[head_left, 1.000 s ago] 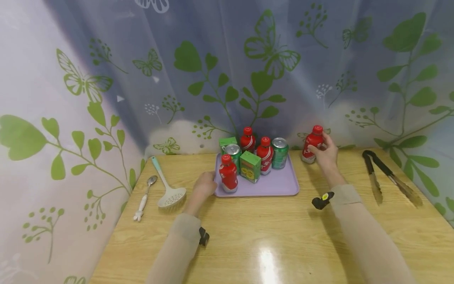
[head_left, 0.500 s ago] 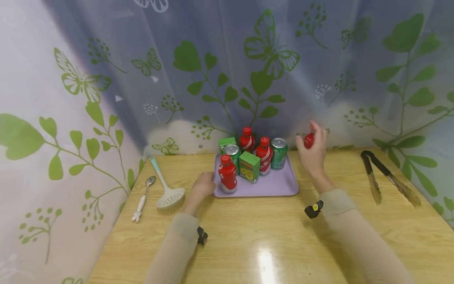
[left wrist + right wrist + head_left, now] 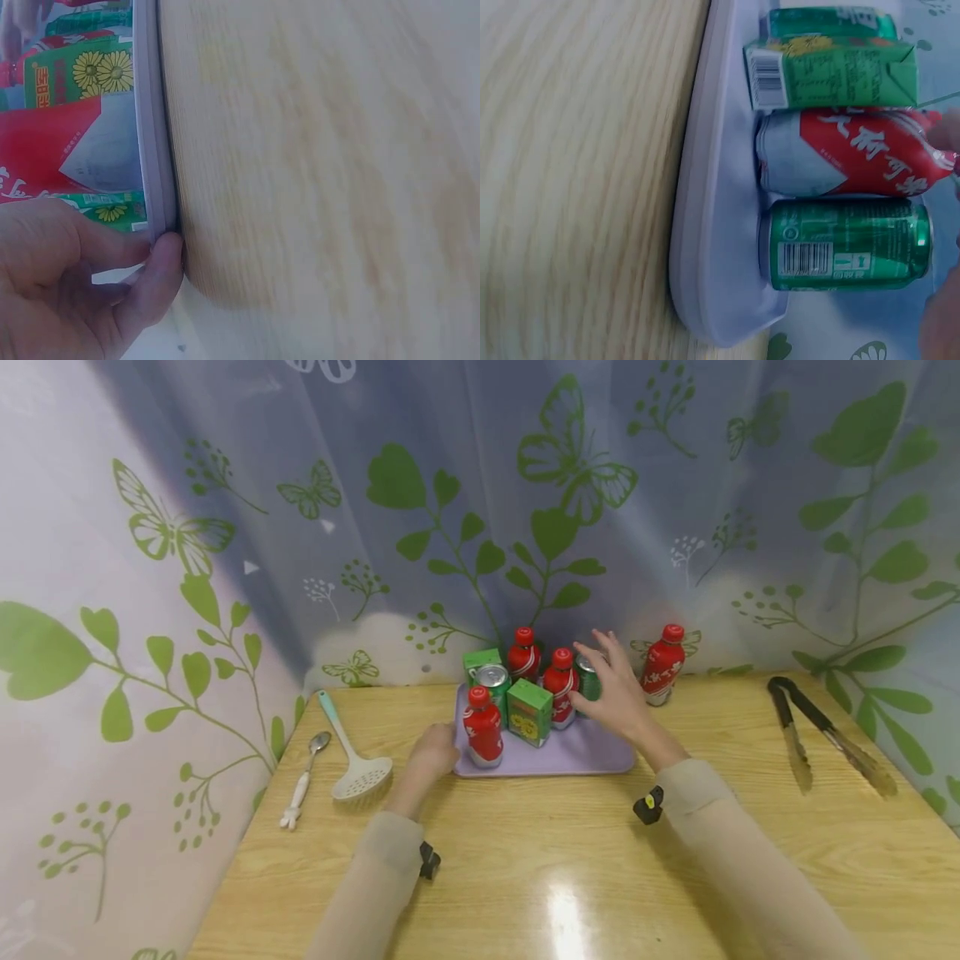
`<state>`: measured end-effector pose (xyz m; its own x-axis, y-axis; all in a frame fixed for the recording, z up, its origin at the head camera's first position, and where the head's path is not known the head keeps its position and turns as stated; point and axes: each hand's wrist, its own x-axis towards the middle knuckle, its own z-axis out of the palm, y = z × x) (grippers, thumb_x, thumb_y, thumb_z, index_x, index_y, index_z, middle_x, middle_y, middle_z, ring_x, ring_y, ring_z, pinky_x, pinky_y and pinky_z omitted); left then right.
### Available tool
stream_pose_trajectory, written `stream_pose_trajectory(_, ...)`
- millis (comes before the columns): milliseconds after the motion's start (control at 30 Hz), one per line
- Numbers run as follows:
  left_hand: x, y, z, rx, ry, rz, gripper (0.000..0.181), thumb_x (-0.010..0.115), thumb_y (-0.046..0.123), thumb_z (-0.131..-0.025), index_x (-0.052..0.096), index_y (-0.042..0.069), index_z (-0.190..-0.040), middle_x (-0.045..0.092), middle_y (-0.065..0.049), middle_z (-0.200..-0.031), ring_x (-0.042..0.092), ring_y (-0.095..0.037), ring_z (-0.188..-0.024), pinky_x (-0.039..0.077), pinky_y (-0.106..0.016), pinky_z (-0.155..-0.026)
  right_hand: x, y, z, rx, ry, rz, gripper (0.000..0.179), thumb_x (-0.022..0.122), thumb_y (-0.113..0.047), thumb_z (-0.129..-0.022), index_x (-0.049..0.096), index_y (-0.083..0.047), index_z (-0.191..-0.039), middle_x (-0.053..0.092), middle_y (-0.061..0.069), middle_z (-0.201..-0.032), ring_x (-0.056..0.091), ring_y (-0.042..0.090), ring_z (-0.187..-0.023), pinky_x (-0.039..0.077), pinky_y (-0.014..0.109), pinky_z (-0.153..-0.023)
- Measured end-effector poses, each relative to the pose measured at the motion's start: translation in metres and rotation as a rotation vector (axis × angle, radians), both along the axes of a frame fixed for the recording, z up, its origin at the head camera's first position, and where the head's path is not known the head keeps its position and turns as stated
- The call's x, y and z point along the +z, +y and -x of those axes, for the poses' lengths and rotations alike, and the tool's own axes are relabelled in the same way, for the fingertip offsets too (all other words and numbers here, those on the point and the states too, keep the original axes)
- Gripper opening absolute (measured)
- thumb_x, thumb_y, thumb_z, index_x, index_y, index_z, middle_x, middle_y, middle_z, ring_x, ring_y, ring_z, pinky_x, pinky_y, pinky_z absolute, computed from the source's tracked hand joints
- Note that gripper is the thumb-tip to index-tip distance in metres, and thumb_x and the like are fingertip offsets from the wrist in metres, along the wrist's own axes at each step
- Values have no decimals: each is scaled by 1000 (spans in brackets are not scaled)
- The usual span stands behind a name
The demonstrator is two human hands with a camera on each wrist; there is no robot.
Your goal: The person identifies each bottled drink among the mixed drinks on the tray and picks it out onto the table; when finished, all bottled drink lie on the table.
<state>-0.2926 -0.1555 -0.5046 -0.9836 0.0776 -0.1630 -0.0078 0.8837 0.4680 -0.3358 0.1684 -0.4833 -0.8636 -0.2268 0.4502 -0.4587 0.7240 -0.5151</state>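
Note:
My left hand (image 3: 435,749) pinches the left edge of the lilac tray (image 3: 581,763) between thumb and finger, as the left wrist view shows. On the tray stand red plastic soda bottles, green drink cans and green drink cartons. My right hand (image 3: 621,697) is over the tray's right side, fingers spread and holding nothing. It partly covers a green can (image 3: 847,244). Beside that can is a red bottle (image 3: 855,154), with fingertips close to its cap in the right wrist view. Another red bottle (image 3: 663,665) stands upright on the table, right of the tray.
Tongs (image 3: 832,735) with black handles lie at the table's right. A slotted skimmer (image 3: 362,777) and a spoon (image 3: 302,785) lie on the left. A curtain (image 3: 465,485) printed with leaves and butterflies hangs right behind the table.
My right hand has let go of the red bottle right of the tray and moved left over the tray, its fingers spreading. My left hand has stayed at the tray's edge.

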Motion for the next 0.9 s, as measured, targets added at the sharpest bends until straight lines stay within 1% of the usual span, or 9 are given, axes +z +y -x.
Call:
stream_pose_trajectory(100, 1, 0, 0, 4, -8, -9, 58, 61, -3, -89, 57, -1, -148, 68, -27, -136, 66, -41, -123, 58, -51, -104, -2, 1, 4, 36, -7, -108, 81, 80, -29, -85, 48, -9, -157, 16, 15, -177, 6, 42, -165, 17, 73, -130)
stream_pose_trajectory(167, 2, 0, -1, 5, -10, -7, 59, 61, -3, -89, 56, -1, -149, 68, -27, -137, 66, -42, -124, 58, -51, -105, -2, 1, 6, 45, -4, -163, 82, 82, -33, -85, 50, -6, -155, 14, 16, -177, 5, 44, -165, 15, 72, -130)
stream_pose_trajectory(267, 2, 0, -2, 9, -13, -14, 60, 61, -4, -89, 56, -1, -149, 67, -27, -138, 65, -42, -125, 58, -51, -106, -2, 0, 8, 42, -4, -206, 82, 84, -38, -85, 53, -4, -152, 13, 17, -177, 3, 45, -165, 13, 71, -131)
stream_pose_trajectory(367, 2, -1, -2, 10, -14, -19, 60, 60, -4, -89, 56, -2, -149, 66, -27, -141, 64, -42, -129, 56, -51, -109, -3, -1, 11, 33, -2, -225, 81, 85, -43, -85, 57, -3, -149, 12, 16, -178, 2, 45, -165, 12, 72, -131)
stream_pose_trajectory(467, 1, 0, -2, 16, -21, -34, 60, 59, -4, -90, 54, -2, -150, 63, -27, -145, 62, -41, -133, 55, -50, -111, -3, -1, 13, 30, 4, -222, 79, 86, -45, -84, 60, -2, -145, 13, 14, -178, 1, 46, -165, 11, 74, -130)
stream_pose_trajectory(600, 2, -1, -4, 33, -35, -68, 63, 58, -5, -90, 51, 0, -153, 61, -26, -147, 64, -39, -129, 57, -49, -107, -4, -1, 16, 47, 16, -197, 77, 88, -43, -82, 62, 0, -141, 17, 13, -178, 2, 46, -164, 10, 75, -129)
stream_pose_trajectory(733, 2, -1, -4, 23, -36, -77, 66, 57, -5, -90, 49, 0, -155, 62, -27, -146, 66, -37, -121, 60, -45, -99, -5, -1, 17, 53, 16, -187, 77, 90, -40, -81, 62, -1, -141, 29, 13, -174, 5, 44, -165, 9, 76, -129)
stream_pose_trajectory(800, 1, -1, -4, 15, -33, -70, 66, 57, -5, -90, 48, 0, -155, 63, -27, -145, 67, -36, -117, 61, -42, -94, -5, -2, 16, 55, 11, -192, 81, 90, -38, -80, 59, -3, -146, 40, 14, -169, 7, 43, -165, 7, 77, -128)
stream_pose_trajectory(900, 1, -2, -3, 15, -36, -71, 66, 57, -6, -90, 48, 0, -155, 63, -27, -145, 68, -34, -111, 61, -38, -86, -5, -3, 14, 62, 10, -191, 82, 91, -37, -79, 58, -4, -147, 56, 18, -157, 13, 41, -165, 5, 77, -129)
